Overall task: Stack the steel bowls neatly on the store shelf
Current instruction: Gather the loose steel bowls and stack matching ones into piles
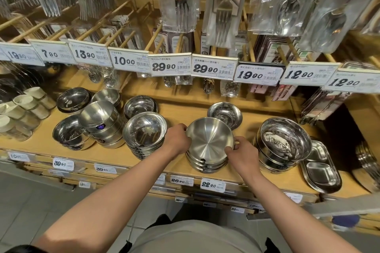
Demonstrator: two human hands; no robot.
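A brushed steel bowl [208, 139] sits tilted on top of a short stack of like bowls [205, 165] at the front middle of the wooden shelf [181, 109]. My left hand [178, 139] grips its left rim with curled fingers. My right hand [242, 151] pinches its right rim. A taller stack of shiny bowls [145, 135] stands just left of my left hand. A single small bowl [225, 115] lies behind the held one.
More bowl stacks stand at left [100, 123] and right [284, 142]. Divided steel trays [320, 168] lie at the right front. Price tags [171, 65] and hanging cutlery packs [180, 0] overhang the shelf. White cups [22, 104] are at far left.
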